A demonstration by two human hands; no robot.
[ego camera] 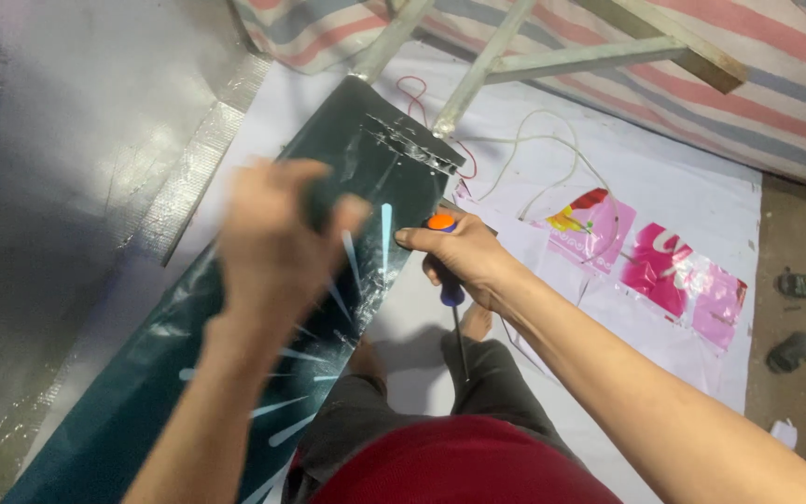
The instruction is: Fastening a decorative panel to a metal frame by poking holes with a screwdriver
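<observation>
While the long dark green blade-shaped panel (235, 308) with pale radiating stripes lay slantwise across the white printed sheet (701, 196) on the floor, it was pressed down near its middle by the left hand (277, 247). That hand was blurred; its fingers appeared curled over the panel, though whether anything was gripped inside them could not be told. The right hand (468, 257) was closed around a screwdriver with an orange cap and blue handle (445, 271), its thin metal shaft pointed back toward the person's lap, while the forefinger was stretched out to touch the panel's right edge. A metal bracket plate with screws (412, 145) was seen at the panel's far end, just beside thin white and red wires (552, 159) trailing over the sheet. A pale metal frame (534, 56) stood beyond.

A slip was judged possible: with the panel held by one moving hand only, it could have slid on the smooth sheet. The backward-pointing shaft could have jabbed the dark-trousered leg (478, 373), and the loose wires could have been snagged by the bracket.
</observation>
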